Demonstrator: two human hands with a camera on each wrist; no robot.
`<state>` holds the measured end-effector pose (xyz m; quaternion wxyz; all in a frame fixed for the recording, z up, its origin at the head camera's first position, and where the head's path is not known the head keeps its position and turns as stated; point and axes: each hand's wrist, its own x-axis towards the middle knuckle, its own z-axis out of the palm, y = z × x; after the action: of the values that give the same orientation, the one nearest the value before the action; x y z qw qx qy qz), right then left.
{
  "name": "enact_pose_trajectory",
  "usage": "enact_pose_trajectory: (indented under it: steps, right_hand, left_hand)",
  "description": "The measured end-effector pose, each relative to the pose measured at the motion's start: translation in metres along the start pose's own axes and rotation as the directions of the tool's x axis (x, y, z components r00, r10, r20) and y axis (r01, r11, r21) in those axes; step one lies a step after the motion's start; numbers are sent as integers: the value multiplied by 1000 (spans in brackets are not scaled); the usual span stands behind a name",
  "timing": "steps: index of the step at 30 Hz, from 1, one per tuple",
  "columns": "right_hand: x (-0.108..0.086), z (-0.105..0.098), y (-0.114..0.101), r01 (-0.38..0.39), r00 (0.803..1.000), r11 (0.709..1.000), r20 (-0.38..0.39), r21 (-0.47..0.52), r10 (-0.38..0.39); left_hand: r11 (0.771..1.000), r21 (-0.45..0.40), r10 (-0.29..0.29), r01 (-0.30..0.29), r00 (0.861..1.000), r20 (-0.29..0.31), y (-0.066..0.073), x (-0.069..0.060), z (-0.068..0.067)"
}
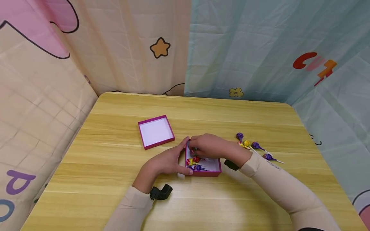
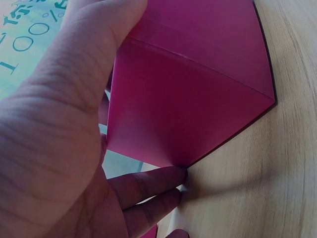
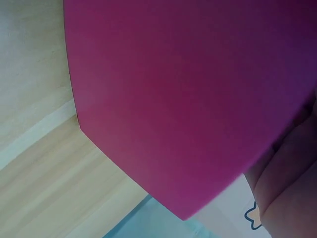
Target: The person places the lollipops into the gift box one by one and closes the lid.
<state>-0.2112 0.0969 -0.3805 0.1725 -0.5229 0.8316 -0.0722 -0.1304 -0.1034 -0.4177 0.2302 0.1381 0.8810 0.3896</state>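
Left hand grips the left side of an open magenta rectangular box on a wood-grain table, right hand dips inside, its hold unclear, round red, yellow and purple wrapped lollipops within

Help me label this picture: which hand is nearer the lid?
Left. The left hand holds the left side of the box, close to the lid; the right hand is farther right, reaching into the box.
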Motion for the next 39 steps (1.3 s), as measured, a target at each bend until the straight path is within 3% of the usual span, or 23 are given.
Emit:
enact_pose_trajectory:
  steps: [15,28,39]
  right_hand:
    - [4,10,-5,5,1000,999,-23,-48,-6]
    - [6,20,-3,-19,999,996,-39,92,22]
    - [4,24,3,-3,999,989,-50,145,10]
  left_hand:
    - [1000,3,12,-12,1000,-1,1,-1,0]
    - [1000,8,15,-15,1000,0,0,-1,0]
    - [1000,2,15,-15,1000,-6,-1,0,1]
